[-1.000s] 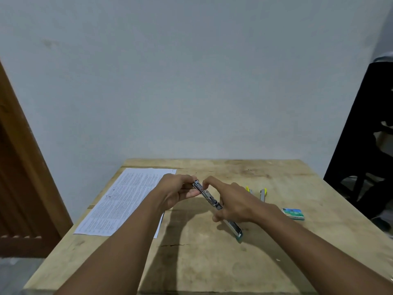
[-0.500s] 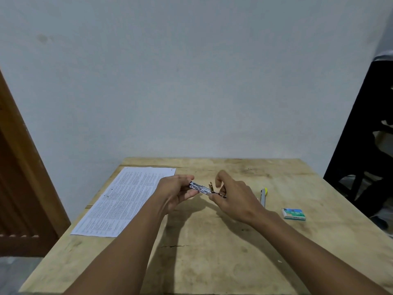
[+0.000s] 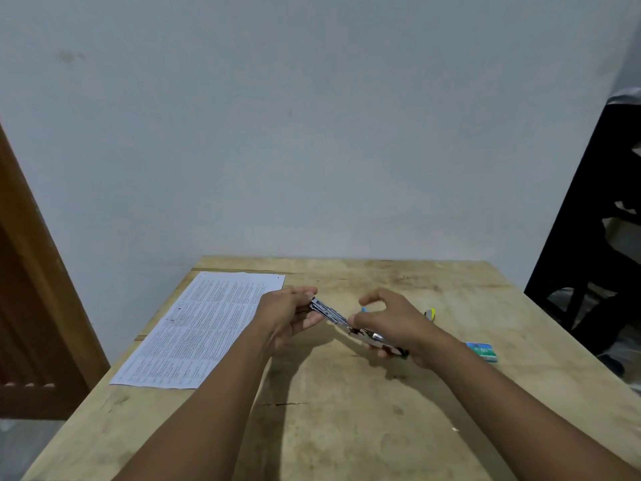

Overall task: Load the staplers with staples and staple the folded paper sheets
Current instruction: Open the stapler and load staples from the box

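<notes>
Two forearms outstretched over the table [image 3: 347, 428], left hand [image 3: 288, 317] and right hand [image 3: 395, 324] gripping one opened stapler [image 3: 329, 312].

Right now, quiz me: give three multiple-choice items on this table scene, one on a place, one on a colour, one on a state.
1. The printed sheet lies on the table's: A. left side B. right side C. near edge, centre.
2. The small staple box is: A. red B. blue-green C. black.
3. The stapler is: A. lying on the sheet B. shut in the box C. held by the left hand and right hand.
Key: A, it lies left of both arms; B, its top shows blue and green; C, each hand grips one end above the table.
</notes>
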Action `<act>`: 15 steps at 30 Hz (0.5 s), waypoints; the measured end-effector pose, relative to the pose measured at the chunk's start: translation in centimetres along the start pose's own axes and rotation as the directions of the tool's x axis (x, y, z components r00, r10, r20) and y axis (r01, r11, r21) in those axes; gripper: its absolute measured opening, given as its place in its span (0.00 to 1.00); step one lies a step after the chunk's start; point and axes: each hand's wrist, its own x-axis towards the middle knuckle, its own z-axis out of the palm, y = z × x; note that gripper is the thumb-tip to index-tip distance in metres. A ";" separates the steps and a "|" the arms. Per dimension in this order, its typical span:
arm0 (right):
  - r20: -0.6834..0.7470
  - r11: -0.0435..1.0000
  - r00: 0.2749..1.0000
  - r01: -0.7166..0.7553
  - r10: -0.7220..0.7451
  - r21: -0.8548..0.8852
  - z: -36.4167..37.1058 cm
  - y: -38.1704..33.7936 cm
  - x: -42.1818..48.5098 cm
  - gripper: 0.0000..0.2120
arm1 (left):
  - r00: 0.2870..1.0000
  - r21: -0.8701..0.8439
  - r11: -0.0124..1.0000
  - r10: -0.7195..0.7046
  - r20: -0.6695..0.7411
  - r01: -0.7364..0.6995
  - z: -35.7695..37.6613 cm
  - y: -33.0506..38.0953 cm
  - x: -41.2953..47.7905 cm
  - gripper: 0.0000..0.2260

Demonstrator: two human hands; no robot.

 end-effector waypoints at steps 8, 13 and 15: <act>0.062 0.956 0.963 -0.267 0.261 0.122 0.2 0.3 -1.4 0.06 | 0.980 0.285 0.938 0.181 0.082 -0.197 2.9 -0.2 -0.7 0.07; 0.001 0.962 0.964 -0.265 0.266 0.059 0.3 0.5 -1.7 0.10 | 0.936 0.535 0.778 0.342 0.077 -0.329 3.8 -0.8 -0.6 0.08; -0.028 0.968 0.969 -0.245 0.246 0.055 0.4 0.7 -1.6 0.09 | 0.920 0.588 0.726 0.383 0.087 -0.358 3.9 -1.1 -0.5 0.10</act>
